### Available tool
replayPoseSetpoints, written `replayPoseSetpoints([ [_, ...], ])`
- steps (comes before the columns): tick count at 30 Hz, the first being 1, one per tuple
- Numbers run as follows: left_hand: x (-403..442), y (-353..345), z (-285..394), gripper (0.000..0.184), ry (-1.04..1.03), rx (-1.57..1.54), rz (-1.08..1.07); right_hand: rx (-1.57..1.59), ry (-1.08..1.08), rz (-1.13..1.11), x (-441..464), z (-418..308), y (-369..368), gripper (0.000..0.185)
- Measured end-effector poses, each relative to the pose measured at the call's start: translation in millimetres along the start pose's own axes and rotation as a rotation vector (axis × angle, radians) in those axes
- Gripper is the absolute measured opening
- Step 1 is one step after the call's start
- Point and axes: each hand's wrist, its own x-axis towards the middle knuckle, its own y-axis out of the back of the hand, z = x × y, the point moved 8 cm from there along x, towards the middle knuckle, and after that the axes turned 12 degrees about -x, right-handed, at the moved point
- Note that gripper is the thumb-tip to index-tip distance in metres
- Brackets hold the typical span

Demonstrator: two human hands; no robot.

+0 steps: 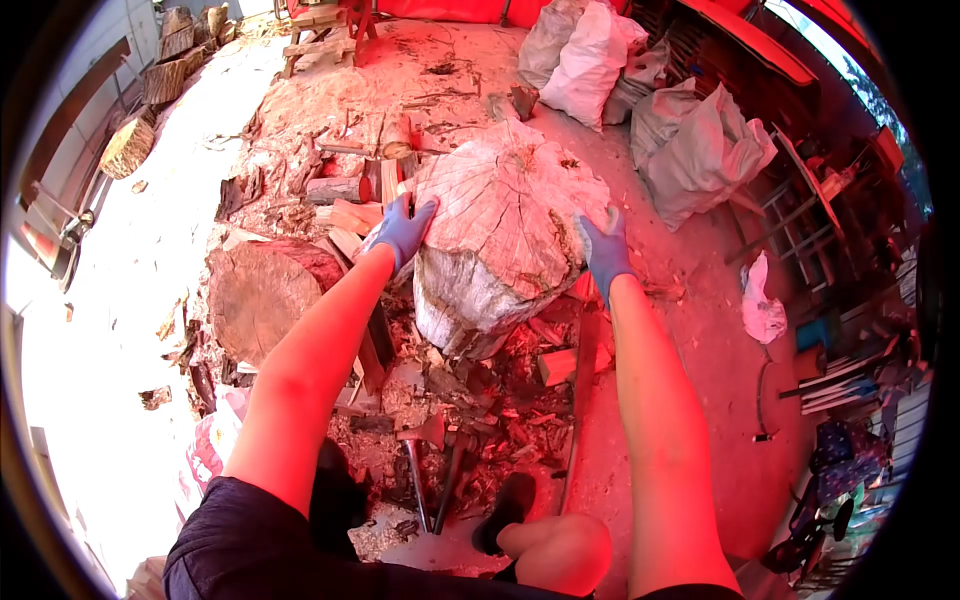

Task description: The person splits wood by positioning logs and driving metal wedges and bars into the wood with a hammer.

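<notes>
A large, weathered tree stump (pixel 510 210) with a cracked top stands in front of me among split wood. My left hand (pixel 404 230), in a blue-grey glove, grips its left edge. On the opposite edge my right hand (pixel 606 248), gloved the same way, presses with fingers over the rim. The stump's underside is hidden, so I cannot tell whether it is raised or resting. A cut log round (pixel 265 298) lies left of my left hand. Nearer my feet, an axe (pixel 418 470) and another long-handled tool (pixel 455 475) lean with heads upward.
Split firewood (pixel 350 215), bark and chips cover the ground around the stump. Filled sacks (pixel 590 60) stand at the back right, with another pale sack (pixel 705 150) nearer. Log rounds (pixel 130 145) line the left wall. A white bag (pixel 762 305) lies on the right floor.
</notes>
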Motion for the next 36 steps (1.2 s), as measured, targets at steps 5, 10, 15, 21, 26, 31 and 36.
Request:
replayPoseSetpoints([
  [5,-13,-2,6,0.088,0.046,-0.031,0.065,0.162,-0.016,-0.041,-1,-5,-3,0.086],
  [10,-30,-2,11,0.082,0.01,-0.201,0.12,-0.074,0.019,-0.077,-9,-14,4,0.088],
  [15,-73,27,-43,0.068,-0.102,-0.329,0.055,0.421,-0.141,-0.14,-68,8,47,0.086],
  [21,-248,102,-125,0.048,0.663,-0.521,-0.392,-0.565,-0.673,-0.277,-324,293,154,0.086],
  [26,-346,194,-103,0.044,0.704,-0.303,-0.229,-0.98,-0.728,-0.677,-654,534,185,0.06],
  [31,-383,244,-78,0.042,0.665,-0.386,0.043,-0.899,-1.053,-0.285,-656,432,180,0.053],
  [36,-394,209,39,0.049,0.366,-0.174,-0.11,-0.833,-0.879,-0.19,-639,392,175,0.037],
])
